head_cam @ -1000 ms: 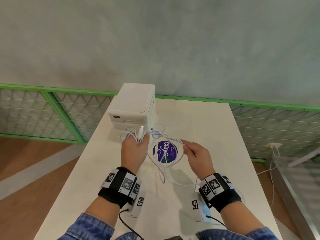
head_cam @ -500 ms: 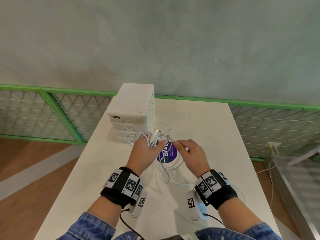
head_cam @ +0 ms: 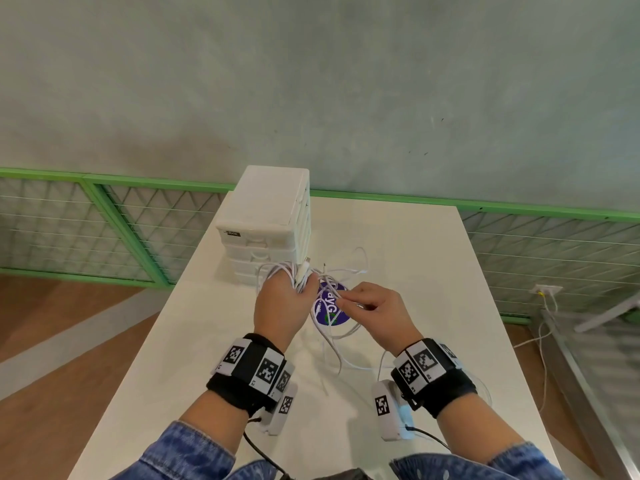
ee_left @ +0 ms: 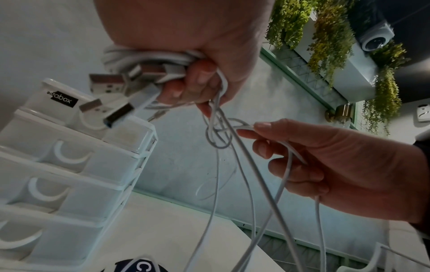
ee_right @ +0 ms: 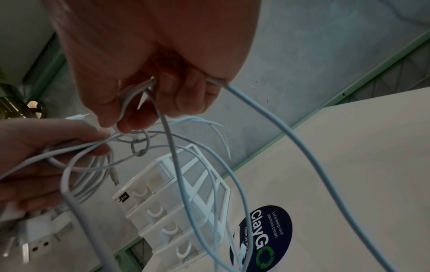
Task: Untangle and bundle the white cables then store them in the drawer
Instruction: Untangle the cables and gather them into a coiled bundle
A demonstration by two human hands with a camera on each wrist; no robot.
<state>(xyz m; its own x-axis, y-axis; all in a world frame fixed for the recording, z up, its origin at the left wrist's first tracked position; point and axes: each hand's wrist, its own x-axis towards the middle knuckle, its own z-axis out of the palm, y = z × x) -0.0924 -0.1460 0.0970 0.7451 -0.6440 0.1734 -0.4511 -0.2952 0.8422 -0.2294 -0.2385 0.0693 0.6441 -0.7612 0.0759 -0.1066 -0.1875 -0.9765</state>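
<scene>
White table (head_cam: 398, 237), drawer unit (head_cam: 266, 216) beside round sticker (head_cam: 330, 313); left hand (head_cam: 280, 299) and right hand (head_cam: 377, 315), each grip pinching white cables (head_cam: 332, 344).

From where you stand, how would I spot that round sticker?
On the white table, look just right of the white drawer tower. The sticker lies flat between the two hands, under loose white cables; it is the only dark blue thing there.

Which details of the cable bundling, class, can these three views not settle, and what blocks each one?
- Number of white cables: head view, strands overlap and are too thin to count.
- Left hand palm side: head view shows only its back.
- Drawer unit contents: fronts look shut in the left wrist view.
- Cable ends: right wrist view, cut off by the bottom edge.
- Round sticker text: partly crossed by cables.
</scene>
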